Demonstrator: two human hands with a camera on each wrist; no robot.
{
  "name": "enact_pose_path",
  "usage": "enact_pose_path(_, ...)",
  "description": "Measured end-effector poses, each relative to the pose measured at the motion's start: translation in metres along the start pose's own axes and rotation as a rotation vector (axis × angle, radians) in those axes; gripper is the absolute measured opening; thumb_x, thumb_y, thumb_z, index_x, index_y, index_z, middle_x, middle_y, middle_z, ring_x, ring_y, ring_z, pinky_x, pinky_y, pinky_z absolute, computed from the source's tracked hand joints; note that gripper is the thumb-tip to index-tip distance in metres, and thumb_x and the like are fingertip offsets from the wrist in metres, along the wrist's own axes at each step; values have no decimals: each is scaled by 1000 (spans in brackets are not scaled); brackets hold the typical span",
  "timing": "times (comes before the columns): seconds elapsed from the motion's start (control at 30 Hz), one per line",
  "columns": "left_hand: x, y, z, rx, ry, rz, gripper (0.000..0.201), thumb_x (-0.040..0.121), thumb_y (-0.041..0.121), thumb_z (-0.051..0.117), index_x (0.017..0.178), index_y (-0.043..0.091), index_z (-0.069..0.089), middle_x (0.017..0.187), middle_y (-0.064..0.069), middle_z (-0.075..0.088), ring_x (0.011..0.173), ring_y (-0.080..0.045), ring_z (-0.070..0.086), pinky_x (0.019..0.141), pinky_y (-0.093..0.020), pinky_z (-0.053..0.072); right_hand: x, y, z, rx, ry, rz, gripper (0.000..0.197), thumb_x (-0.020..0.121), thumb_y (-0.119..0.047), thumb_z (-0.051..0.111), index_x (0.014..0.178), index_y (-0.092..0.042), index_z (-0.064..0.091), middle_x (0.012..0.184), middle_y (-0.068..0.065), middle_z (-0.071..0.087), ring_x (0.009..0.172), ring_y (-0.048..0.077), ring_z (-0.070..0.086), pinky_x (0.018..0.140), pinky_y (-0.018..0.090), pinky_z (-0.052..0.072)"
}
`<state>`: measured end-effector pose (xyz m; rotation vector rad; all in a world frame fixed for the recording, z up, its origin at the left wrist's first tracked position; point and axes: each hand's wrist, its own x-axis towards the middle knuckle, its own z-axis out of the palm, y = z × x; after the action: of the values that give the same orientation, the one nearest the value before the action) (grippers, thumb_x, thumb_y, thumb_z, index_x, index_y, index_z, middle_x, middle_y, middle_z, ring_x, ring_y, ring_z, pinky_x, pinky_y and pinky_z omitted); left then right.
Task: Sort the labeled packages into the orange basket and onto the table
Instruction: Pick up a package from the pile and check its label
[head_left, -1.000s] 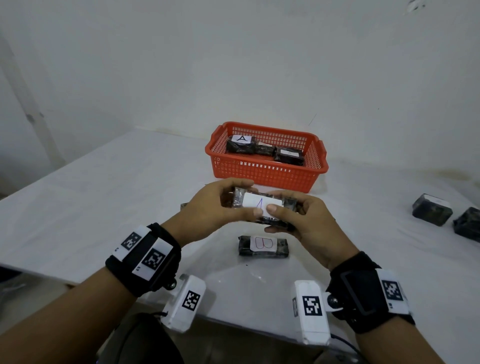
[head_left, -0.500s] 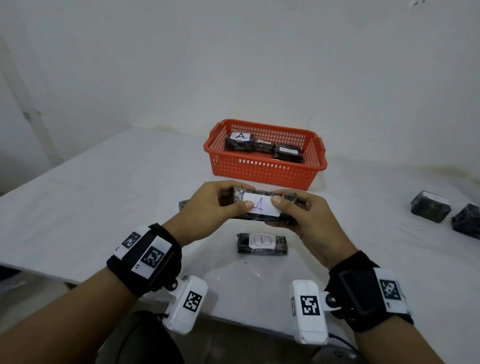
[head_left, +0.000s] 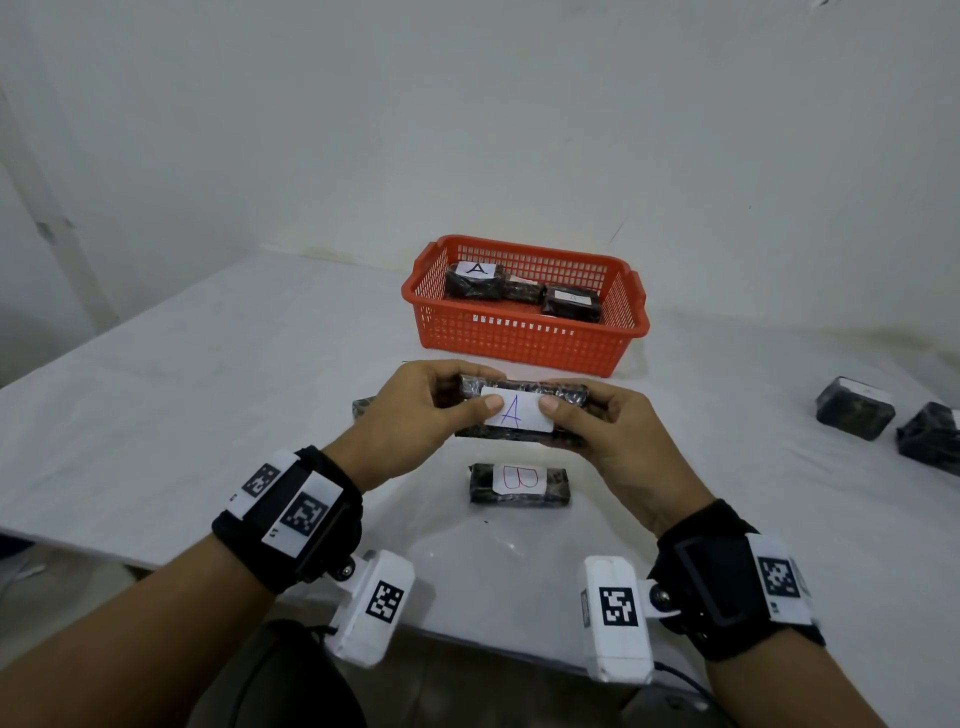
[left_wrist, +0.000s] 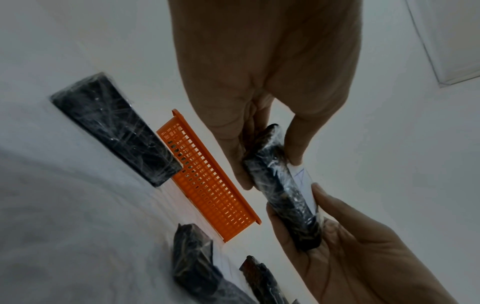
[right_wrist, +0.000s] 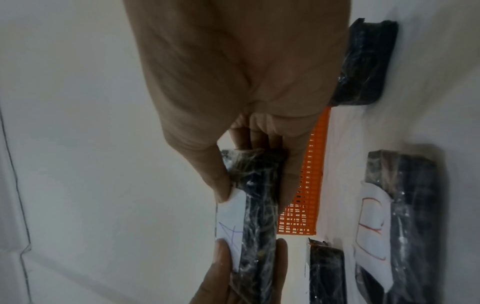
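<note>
Both hands hold a black plastic-wrapped package with a white "A" label above the table, label facing me. My left hand grips its left end and my right hand its right end, thumbs on the label. The same package shows edge-on in both wrist views. A package labelled "B" lies on the table just below. The orange basket stands behind with three black packages inside, two with visible "A" labels.
Another black package lies on the white table partly hidden behind my left hand. Two more black packages sit at the right edge. A white wall rises behind the basket.
The held package has turned so its "A" label faces me more fully, and both hands have lifted it slightly toward the basket.
</note>
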<state>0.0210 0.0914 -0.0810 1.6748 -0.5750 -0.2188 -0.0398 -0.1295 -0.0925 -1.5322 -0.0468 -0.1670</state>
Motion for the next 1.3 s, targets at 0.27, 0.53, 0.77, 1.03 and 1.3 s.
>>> enact_pose_path(0.27,-5,-3,1,6,1,40,25,96,6,69,121,8,72,108,-10,79,99,-22,77,84,-30,63,-3,-1,1,-45,-37,2,29,90,-14,79,117,-5,75,112,14,79,108,33,76,97,46,59)
enact_pose_path(0.53,-4,-3,1,-2,10,16,26,95,11,72,120,10,72,108,-5,80,99,-18,77,88,-31,62,-2,-4,10,-141,38,-60,30,83,-13,86,110,-6,76,103,7,82,95,22,79,87,30,63)
enact_pose_path(0.77,-5,0,0,15,-19,3,30,92,11,75,121,11,71,110,-6,78,102,-21,76,90,-33,62,-3,-1,7,-119,32,-42,23,93,-17,76,114,-7,77,109,10,81,104,28,77,99,48,60)
enact_pose_path(1.03,-7,2,0,110,-1,84,38,80,2,85,114,13,73,109,-2,78,101,-19,75,98,-38,59,-2,0,3,73,-7,138,42,84,-34,76,113,-4,74,115,22,75,98,33,76,84,36,64)
enact_pose_path(1.3,-8,6,3,102,-47,-14,32,93,39,72,119,21,75,111,-1,78,105,-17,74,101,-41,58,-2,0,-6,77,9,48,40,77,-24,81,106,3,76,107,19,79,99,28,77,91,35,63)
